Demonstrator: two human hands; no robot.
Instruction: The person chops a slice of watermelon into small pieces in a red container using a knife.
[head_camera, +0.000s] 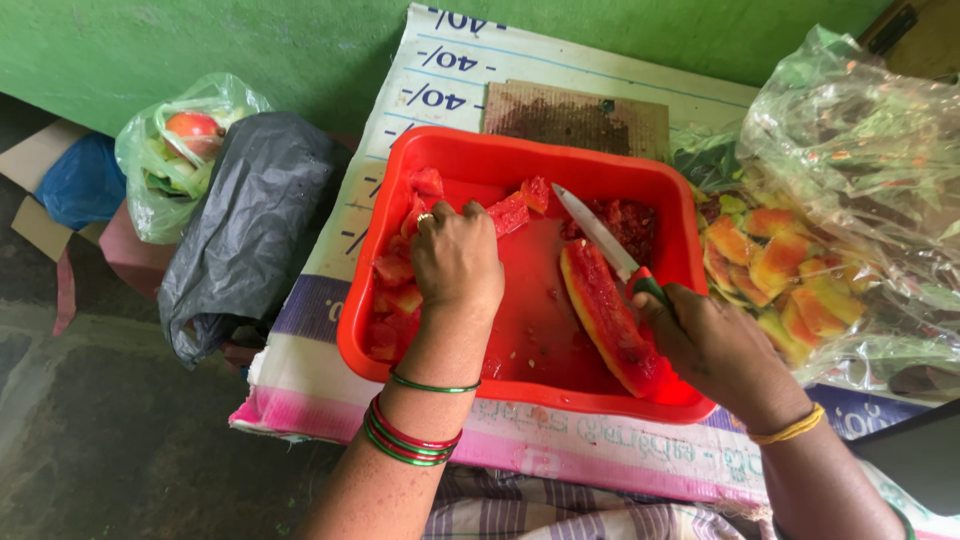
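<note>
**Operator:** Watermelon work is at the cutting stage. My right hand (715, 345) is closed around the handle of a knife (598, 233); the handle is mostly covered by my grip, and the blade stands clear above the tray floor. My left hand (457, 258) is curled, knuckles up, over the cut watermelon pieces (395, 270) at the left side of the red tray (520, 150). I cannot tell whether the fingers actually pinch a piece, since they are hidden under the hand.

**Checker:** Where is the piece in hand, and how does it lie?

**Operator:** The watermelon slice (610, 315) lies inside the tray, right of centre, just beside my right hand. Its long axis runs from the far middle of the tray toward the near right corner. The red flesh shows on top and the pale rind edge follows the left side of the curve. The blade runs along nearly the same line, tip pointing away from me and to the left, toward the tray's far wall.

**Checker:** Judgement on the next move?

**Operator:** As I judge it, the slice calls for crosswise cuts, so the blade must turn across that axis and the left hand must steady the slice, fingers clear of the edge.

**Checker:** Surroundings?

**Operator:** Rind scraps (790, 275) lie in a clear plastic bag (870, 140) at right; a dark bag (250, 225) sits at left.
</note>
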